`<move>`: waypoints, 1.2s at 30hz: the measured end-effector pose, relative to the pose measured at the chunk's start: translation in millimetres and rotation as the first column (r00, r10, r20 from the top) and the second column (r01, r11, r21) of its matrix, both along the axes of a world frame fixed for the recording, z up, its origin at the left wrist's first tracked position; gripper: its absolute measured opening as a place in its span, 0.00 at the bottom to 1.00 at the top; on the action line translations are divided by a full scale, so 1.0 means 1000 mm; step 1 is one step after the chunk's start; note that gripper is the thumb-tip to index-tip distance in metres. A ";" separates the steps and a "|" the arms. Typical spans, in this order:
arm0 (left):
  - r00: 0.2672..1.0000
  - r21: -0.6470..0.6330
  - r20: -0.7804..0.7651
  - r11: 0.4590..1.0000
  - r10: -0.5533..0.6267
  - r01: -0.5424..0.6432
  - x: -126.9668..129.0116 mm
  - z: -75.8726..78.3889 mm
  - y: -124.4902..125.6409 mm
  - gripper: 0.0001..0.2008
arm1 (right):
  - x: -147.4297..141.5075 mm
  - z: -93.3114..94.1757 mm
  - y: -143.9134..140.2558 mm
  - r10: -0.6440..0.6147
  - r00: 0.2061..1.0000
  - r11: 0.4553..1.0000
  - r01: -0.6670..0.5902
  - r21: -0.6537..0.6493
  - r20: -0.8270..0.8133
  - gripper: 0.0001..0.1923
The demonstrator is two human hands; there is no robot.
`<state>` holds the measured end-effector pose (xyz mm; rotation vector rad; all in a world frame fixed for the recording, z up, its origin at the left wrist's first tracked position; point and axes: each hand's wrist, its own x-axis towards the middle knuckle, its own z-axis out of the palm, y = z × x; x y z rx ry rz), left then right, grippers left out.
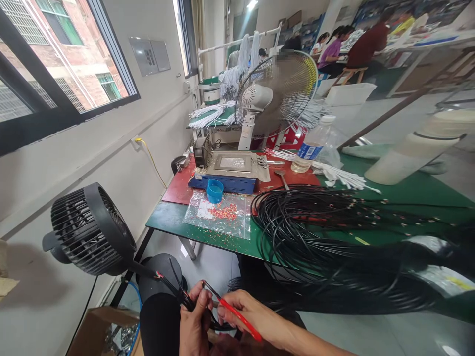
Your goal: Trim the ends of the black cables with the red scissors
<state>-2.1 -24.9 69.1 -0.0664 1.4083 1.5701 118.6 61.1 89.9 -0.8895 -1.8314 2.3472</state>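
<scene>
My left hand [196, 316] is closed around several black cables [171, 287], whose stripped ends show red and copper-coloured wires pointing up and left. In my right hand [247, 314] is a slim red-handled hand tool [239, 316] with thin dark jaws. Its tip meets the fingertips of my left hand, but whether it bites on a wire I cannot tell. Both hands are above my lap. To their right, a large bundle of black cables [293, 237] lies on the green table [256, 244] and hangs over its front edge.
A dark desk fan [94, 230] stands left, above a cardboard box [92, 336]. On the table are a blue-based hot plate [222, 183], a blue cup [214, 191], a plastic bag [189, 212] with red scraps, and a bottle [308, 148]. Behind stands a larger fan [256, 99]; people sit far right.
</scene>
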 end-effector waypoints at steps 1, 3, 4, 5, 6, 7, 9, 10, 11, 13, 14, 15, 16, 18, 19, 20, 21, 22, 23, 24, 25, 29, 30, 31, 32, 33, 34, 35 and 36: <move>1.000 -0.003 0.005 1.000 0.005 -0.005 0.000 0.000 0.000 0.18 | 0.000 -0.001 0.000 0.004 1.000 1.000 -0.004 0.004 0.002 0.24; 1.000 -0.019 0.018 1.000 0.022 -0.021 0.000 0.001 0.000 0.19 | 0.000 -0.002 0.000 0.008 1.000 1.000 -0.008 0.023 0.010 0.24; 0.999 -0.023 0.024 0.999 0.028 -0.028 0.000 0.002 0.000 0.19 | -0.001 -0.002 0.000 0.014 1.000 0.999 -0.014 0.037 0.017 0.25; 0.999 -0.022 0.024 0.999 0.031 -0.030 0.000 0.002 0.000 0.18 | -0.001 -0.002 0.000 0.019 0.999 0.998 -0.021 0.054 0.025 0.25; 1.000 -0.015 0.019 1.000 0.023 -0.023 0.000 0.001 0.001 0.18 | 0.000 -0.001 0.000 0.027 0.999 0.997 -0.029 0.072 0.033 0.26; 1.000 -0.006 0.007 1.000 0.012 -0.012 -0.001 0.001 0.001 0.17 | 0.000 -0.001 0.001 0.036 0.999 0.995 -0.039 0.088 0.039 0.27; 1.000 0.003 -0.026 1.000 -0.015 0.015 -0.002 -0.001 0.001 0.16 | 0.000 -0.001 0.001 0.054 0.997 0.991 -0.060 0.121 0.049 0.28; 0.999 -0.004 -0.036 1.000 -0.024 0.024 -0.002 -0.001 0.001 0.17 | 0.001 -0.001 0.002 0.058 0.997 0.989 -0.064 0.135 0.049 0.28; 0.999 -0.017 -0.043 0.999 -0.030 0.029 -0.003 -0.002 0.000 0.18 | 0.001 -0.002 0.002 0.058 0.997 0.987 -0.064 0.144 0.050 0.28; 0.996 -0.029 -0.076 0.998 -0.051 0.049 -0.003 -0.003 0.000 0.18 | 0.001 -0.003 0.001 0.046 0.998 0.989 -0.052 0.140 0.050 0.28; 0.991 -0.025 -0.115 0.998 -0.066 0.064 -0.004 -0.003 0.000 0.18 | 0.001 -0.004 0.001 0.035 0.998 0.992 -0.041 0.123 0.049 0.28; 0.983 -0.018 -0.161 0.996 -0.085 0.083 -0.003 -0.003 -0.001 0.16 | 0.001 -0.004 0.001 0.025 0.999 0.995 -0.029 0.093 0.044 0.28; 0.973 -0.008 -0.207 0.995 -0.102 0.103 -0.003 -0.004 -0.001 0.15 | 0.000 -0.005 0.001 0.018 0.999 0.998 -0.020 0.055 0.035 0.28; 0.957 0.015 -0.257 0.990 -0.134 0.143 -0.003 -0.005 -0.002 0.13 | -0.001 -0.007 0.001 0.009 1.000 1.000 -0.009 -0.014 0.013 0.28; 0.956 0.022 -0.254 0.987 -0.148 0.159 -0.002 -0.007 -0.002 0.14 | -0.002 -0.008 0.001 0.006 1.000 0.999 -0.006 -0.036 0.003 0.29; 0.959 0.027 -0.237 0.986 -0.154 0.165 -0.002 -0.008 -0.002 0.15 | -0.003 -0.008 0.001 0.003 1.000 0.999 -0.003 -0.047 -0.001 0.29; 0.966 0.023 -0.210 0.987 -0.149 0.157 -0.001 -0.009 -0.002 0.16 | -0.003 -0.008 0.001 0.000 1.000 0.999 0.000 -0.049 -0.001 0.29; 0.974 0.018 -0.181 0.990 -0.137 0.143 -0.001 -0.010 -0.002 0.16 | -0.003 -0.008 0.001 -0.005 1.000 0.999 0.005 -0.049 -0.001 0.29; 0.980 0.012 -0.154 0.992 -0.124 0.127 -0.001 -0.011 -0.002 0.17 | -0.003 -0.008 0.000 -0.011 1.000 0.999 0.011 -0.045 -0.005 0.29; 0.985 0.008 -0.131 0.994 -0.109 0.111 -0.001 -0.011 -0.002 0.17 | -0.003 -0.007 0.000 -0.014 1.000 0.999 0.014 -0.040 -0.011 0.29; 0.989 0.002 -0.115 0.996 -0.093 0.094 0.000 -0.010 -0.002 0.18 | -0.002 -0.006 -0.001 -0.016 1.000 0.999 0.015 -0.035 -0.014 0.29; 0.994 -0.039 -0.106 0.999 -0.024 0.020 0.000 -0.004 -0.002 0.20 | 0.001 -0.005 -0.003 0.002 1.000 1.000 -0.002 0.001 0.011 0.28; 0.994 -0.048 -0.111 0.999 -0.010 0.005 0.000 -0.004 -0.002 0.20 | 0.002 -0.006 -0.003 0.007 1.000 1.000 -0.007 0.006 0.019 0.28; 0.993 -0.052 -0.118 0.999 -0.004 -0.002 0.000 -0.003 -0.002 0.21 | 0.003 -0.006 -0.003 0.011 1.000 1.000 -0.011 0.010 0.025 0.28; 0.992 -0.053 -0.126 0.999 -0.004 -0.002 0.000 -0.003 -0.002 0.22 | 0.003 -0.007 -0.003 0.014 0.999 1.000 -0.015 0.013 0.029 0.27; 0.991 -0.056 -0.133 0.998 -0.006 -0.001 0.000 -0.003 -0.002 0.23 | 0.003 -0.008 -0.003 0.019 0.999 1.000 -0.019 0.012 0.036 0.27; 0.990 -0.057 -0.138 0.998 -0.011 0.003 0.000 -0.002 -0.001 0.24 | 0.003 -0.008 -0.003 0.023 0.999 1.000 -0.024 0.012 0.046 0.27; 0.991 -0.059 -0.135 0.998 -0.015 0.008 0.001 -0.001 -0.001 0.24 | 0.003 -0.008 -0.003 0.024 0.998 1.000 -0.025 0.010 0.056 0.27; 0.992 -0.059 -0.124 0.998 -0.019 0.012 0.002 0.000 0.000 0.24 | 0.002 -0.008 -0.003 0.024 0.998 1.000 -0.024 0.009 0.062 0.27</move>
